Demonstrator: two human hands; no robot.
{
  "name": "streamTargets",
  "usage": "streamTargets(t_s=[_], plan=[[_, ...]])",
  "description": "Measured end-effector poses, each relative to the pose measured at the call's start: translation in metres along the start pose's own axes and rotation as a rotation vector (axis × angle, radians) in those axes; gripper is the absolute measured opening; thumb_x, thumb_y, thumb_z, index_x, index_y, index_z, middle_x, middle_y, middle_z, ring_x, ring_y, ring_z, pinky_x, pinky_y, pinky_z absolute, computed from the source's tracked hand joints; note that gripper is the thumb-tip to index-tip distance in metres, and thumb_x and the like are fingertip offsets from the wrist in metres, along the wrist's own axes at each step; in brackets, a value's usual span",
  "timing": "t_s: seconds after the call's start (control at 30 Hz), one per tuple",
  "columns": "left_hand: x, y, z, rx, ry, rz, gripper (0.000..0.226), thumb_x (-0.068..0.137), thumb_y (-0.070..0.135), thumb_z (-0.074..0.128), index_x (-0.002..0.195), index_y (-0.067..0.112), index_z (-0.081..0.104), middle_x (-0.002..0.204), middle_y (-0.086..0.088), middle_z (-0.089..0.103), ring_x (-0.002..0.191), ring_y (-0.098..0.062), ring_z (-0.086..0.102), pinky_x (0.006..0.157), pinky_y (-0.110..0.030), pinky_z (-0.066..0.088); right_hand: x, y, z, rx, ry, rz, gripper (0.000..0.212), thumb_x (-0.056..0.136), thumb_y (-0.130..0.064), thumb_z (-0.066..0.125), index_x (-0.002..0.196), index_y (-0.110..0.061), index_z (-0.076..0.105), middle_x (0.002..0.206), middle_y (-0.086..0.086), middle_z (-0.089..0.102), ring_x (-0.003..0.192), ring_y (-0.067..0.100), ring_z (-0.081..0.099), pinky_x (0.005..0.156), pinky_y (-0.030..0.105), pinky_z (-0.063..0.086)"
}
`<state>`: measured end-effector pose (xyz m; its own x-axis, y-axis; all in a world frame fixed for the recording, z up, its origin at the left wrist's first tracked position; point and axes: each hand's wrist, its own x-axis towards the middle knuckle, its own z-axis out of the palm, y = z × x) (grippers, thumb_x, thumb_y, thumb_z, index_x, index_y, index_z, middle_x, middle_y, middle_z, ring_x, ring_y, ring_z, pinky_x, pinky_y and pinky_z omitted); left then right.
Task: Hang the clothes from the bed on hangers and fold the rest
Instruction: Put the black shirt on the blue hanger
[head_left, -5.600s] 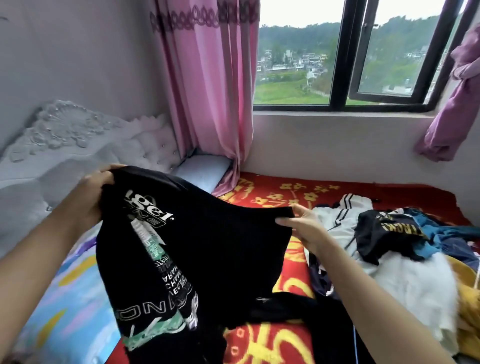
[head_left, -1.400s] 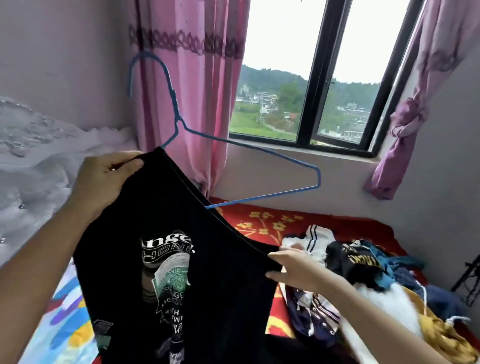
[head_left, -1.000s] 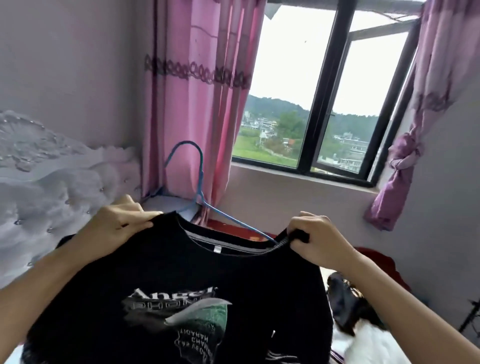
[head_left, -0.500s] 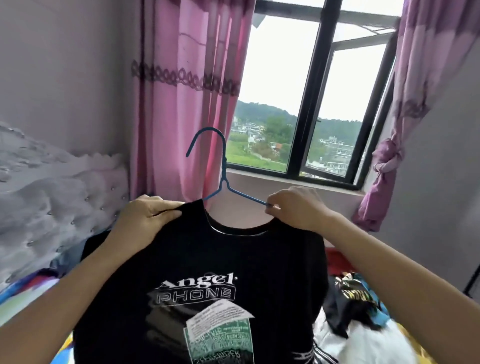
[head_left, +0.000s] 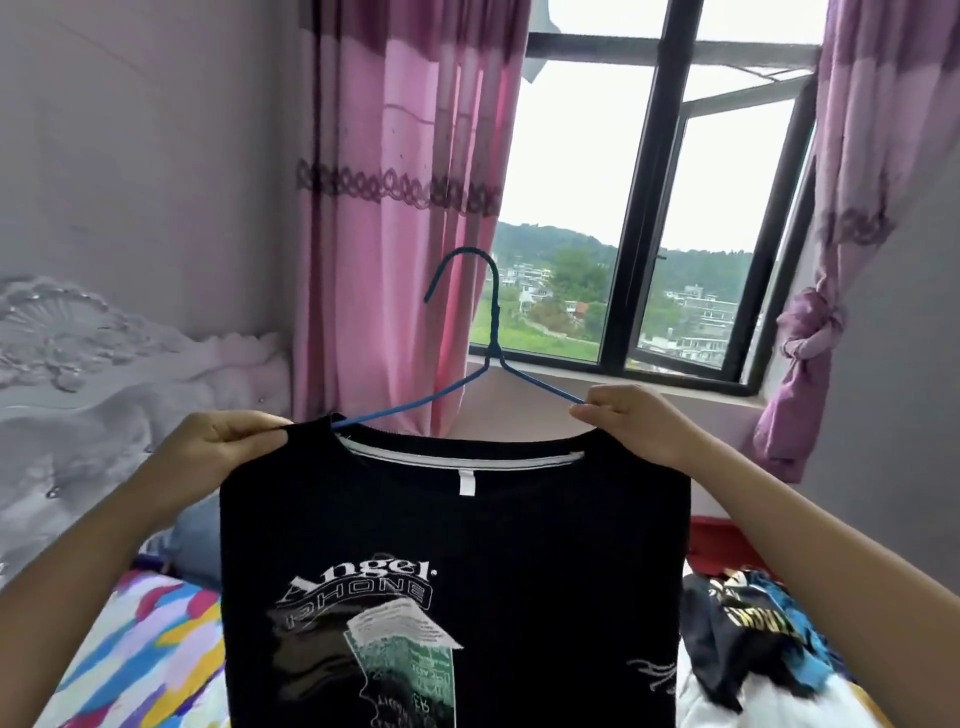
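1. Black T-shirt (head_left: 457, 545), head view: we hold it in the air over the bed (head_left: 130, 649). Its shoulder line runs left to right, about level, with one hand at each end and neither nearer.
2. The blue wire hanger (head_left: 493, 332) sits inside the neck opening, hook upright above the collar.
3. Our left hand (head_left: 218, 447) pinches the left shoulder. Our right hand (head_left: 634, 421) pinches the hanger's wire at the right shoulder.
4. The shirt hangs flat, with white "Angel Phone" lettering, a green graphic and a white neck label.
5. A pile of clothes (head_left: 753, 623) lies toward the bed's right edge.
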<state>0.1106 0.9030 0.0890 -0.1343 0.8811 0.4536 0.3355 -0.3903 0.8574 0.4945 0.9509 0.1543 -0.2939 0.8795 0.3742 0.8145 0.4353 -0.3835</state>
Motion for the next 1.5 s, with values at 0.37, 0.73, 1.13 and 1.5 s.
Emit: streamTargets(t_s=[0.37, 0.73, 1.13, 1.5], plan=[[-0.074, 0.053, -0.1, 0.05, 0.012, 0.022, 0.033, 0.069, 0.047, 0.076, 0.1, 0.04, 0.066, 0.091, 0.014, 0.072, 0.081, -0.001, 0.068, 0.073, -0.018, 0.053, 0.016, -0.06, 0.003, 0.377, 0.316, -0.253, 0.045, 0.092, -0.019, 0.057, 0.053, -0.014, 0.034, 0.052, -0.003, 0.027, 0.043, 0.003, 0.029, 0.048, 0.019, 0.023], [-0.232, 0.118, -0.12, 0.039, 0.677, -0.083, 0.034, 0.084, 0.006, 0.061, 0.06, 0.027, 0.074, 0.055, 0.01, 0.066, 0.046, -0.001, 0.059, 0.046, -0.009, 0.045, 0.005, -0.109, 0.051, 0.599, 0.086, -0.428, 0.041, 0.092, -0.02, 0.058, 0.056, -0.009, 0.04, 0.05, -0.003, 0.029, 0.038, 0.004, 0.03, 0.04, 0.014, 0.023], [-0.466, 0.197, -0.139, 0.26, 1.226, -0.228, 0.017, 0.08, 0.004, 0.066, 0.077, 0.019, 0.073, 0.069, 0.003, 0.073, 0.061, -0.006, 0.068, 0.055, -0.012, 0.052, -0.091, -0.257, 0.116, 0.735, -0.512, -0.773, 0.042, 0.091, -0.025, 0.058, 0.057, -0.011, 0.039, 0.048, -0.008, 0.027, 0.039, 0.005, 0.023, 0.04, 0.015, 0.022], [-0.678, 0.252, -0.147, 0.352, 1.611, -0.344, 0.012, 0.08, 0.01, 0.069, 0.09, 0.015, 0.072, 0.074, 0.004, 0.073, 0.068, -0.008, 0.068, 0.063, -0.023, 0.054, -0.218, -0.391, 0.124, 0.702, -0.787, -1.038, 0.039, 0.089, -0.028, 0.06, 0.055, -0.014, 0.048, 0.042, -0.015, 0.039, 0.041, 0.001, 0.036, 0.046, 0.01, 0.031]])
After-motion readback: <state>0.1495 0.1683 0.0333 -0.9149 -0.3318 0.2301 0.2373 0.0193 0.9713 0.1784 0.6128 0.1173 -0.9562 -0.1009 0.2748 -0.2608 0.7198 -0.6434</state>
